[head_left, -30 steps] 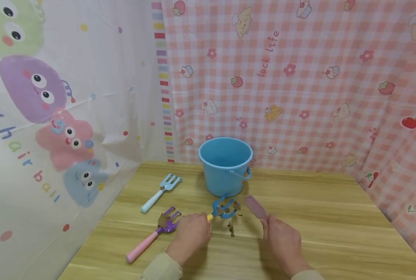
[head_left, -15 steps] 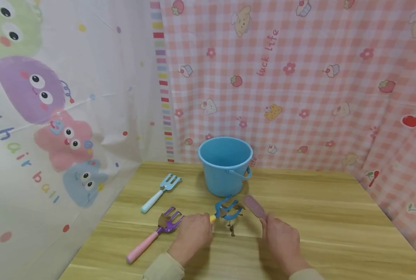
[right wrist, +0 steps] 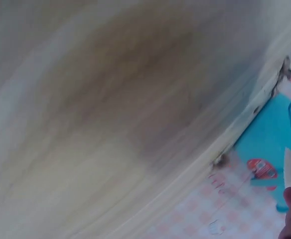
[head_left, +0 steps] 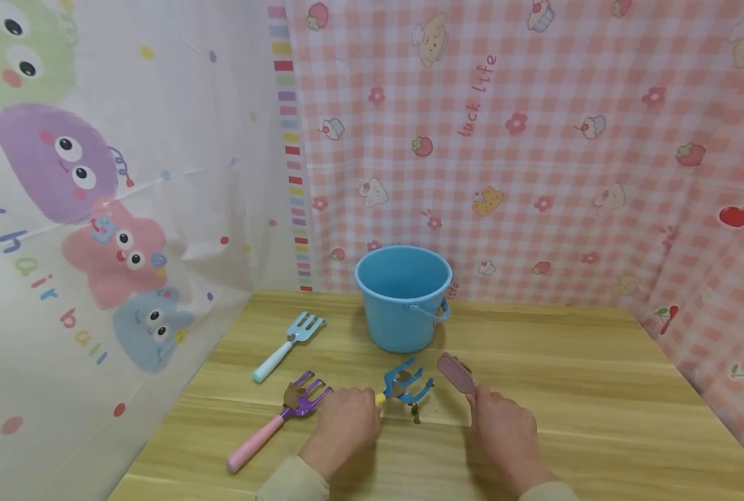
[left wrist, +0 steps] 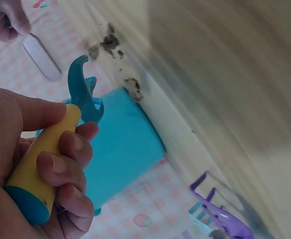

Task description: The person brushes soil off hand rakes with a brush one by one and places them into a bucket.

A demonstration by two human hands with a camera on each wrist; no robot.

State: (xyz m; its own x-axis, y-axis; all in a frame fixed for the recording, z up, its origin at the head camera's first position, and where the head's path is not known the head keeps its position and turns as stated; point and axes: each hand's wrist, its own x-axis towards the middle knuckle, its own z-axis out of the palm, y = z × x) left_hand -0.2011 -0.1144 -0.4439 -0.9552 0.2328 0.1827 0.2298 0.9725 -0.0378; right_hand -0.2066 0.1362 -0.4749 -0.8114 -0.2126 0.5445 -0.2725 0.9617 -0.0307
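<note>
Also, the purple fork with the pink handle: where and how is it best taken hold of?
Grip the purple fork by the middle of its pink handle, probably from above at the near left: the straight handle extends that way, while the prongs point away and a brown lump sits on the head.

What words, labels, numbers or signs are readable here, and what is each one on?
"luck life": the pink checked cloth.
"life": same cloth, low down, just right of the bucket; no word before it is visible.
"y hair ball": the white cloth; the picture's edge may cut its start.
Red label on the bucket, right wrist view: too blurred to read.
</note>
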